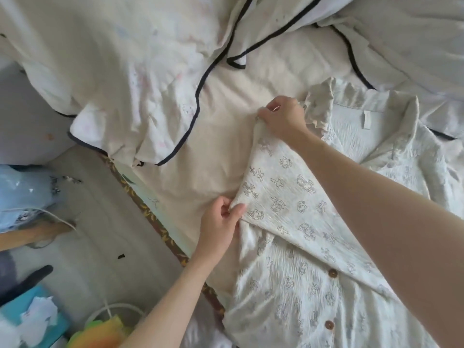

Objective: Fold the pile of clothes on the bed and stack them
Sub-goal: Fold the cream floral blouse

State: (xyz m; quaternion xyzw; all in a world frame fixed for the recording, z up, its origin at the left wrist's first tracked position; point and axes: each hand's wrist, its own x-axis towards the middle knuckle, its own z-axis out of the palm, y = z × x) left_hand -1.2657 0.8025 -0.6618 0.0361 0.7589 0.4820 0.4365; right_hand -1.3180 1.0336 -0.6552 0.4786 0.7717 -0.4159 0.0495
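- Two hands at work over one garment; notes run from the biggest thing down.
- Bed (226, 126): cream sheet, wrinkled, takes up most of the view; its left edge runs diagonally, with a patterned brown trim along it.
- Duvet (120, 79): pale, piped in dark navy, heaped across the top and upper left of the bed, one corner hanging toward the floor.
- Shirt (301, 285): off-white crinkled fabric printed with small crosses and cartoon figures, lying on the bed at right. Collar with a white label toward the top right, frilled edge beside it. Its left side is turned in over the body, making a diagonal flap.
- Floor (105, 237): pale, left of the bed; a white cable and bits of clutter on it.
- Teal box (32, 320): bottom left corner, crumpled white paper on top.
- Right hand (283, 119): arm reaches across the shirt; fingers curled, pinching the flap's upper corner near the frilled edge.
- Left hand (221, 222): thumb and fingers pinch the flap's lower corner, just beside the bare sheet.
- Wooden buttons (333, 273): two brown ones show on the shirt front, lower right.
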